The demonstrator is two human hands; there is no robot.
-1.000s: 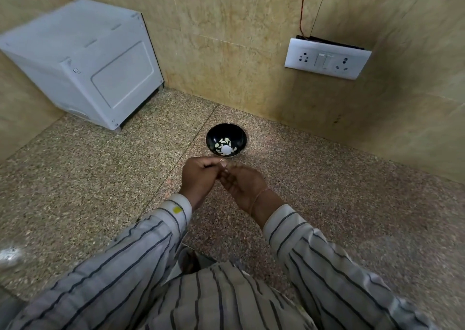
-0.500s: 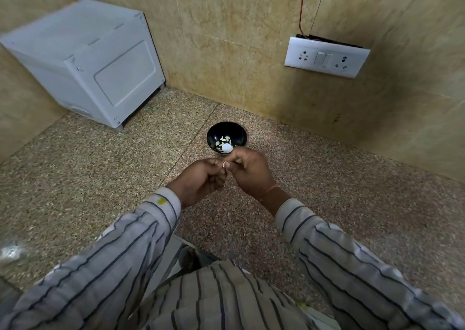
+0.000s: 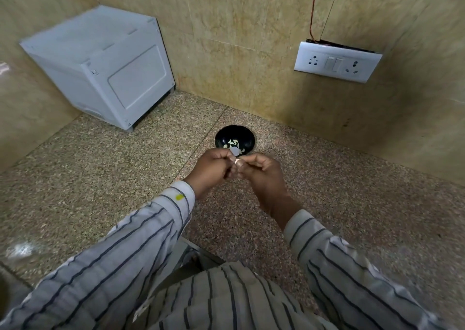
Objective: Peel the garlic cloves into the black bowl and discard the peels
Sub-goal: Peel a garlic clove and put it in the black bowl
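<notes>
1. both hands meet over the speckled granite bench point(image 3: 100, 191), just at 6 o'clock of the black bowl point(image 3: 245, 138).
2. the left hand point(image 3: 211, 171) has its fingers curled and pinches a small pale garlic clove point(image 3: 237, 162) at the fingertips.
3. the right hand point(image 3: 264, 176), fingers curled too, pinches the same clove from the other side.
4. the bowl is round and glossy, with a pale leaf pattern inside and a smooth whitish peeled clove point(image 3: 235, 151) at the bottom.
5. a boxy grey plastic appliance point(image 3: 100, 70) stands at 10 o'clock of the bowl; a white switch plate point(image 3: 337, 64) sits on the marbled wall at 2 o'clock.
6. striped cloth sleeves point(image 3: 141, 241) cover both arms.
</notes>
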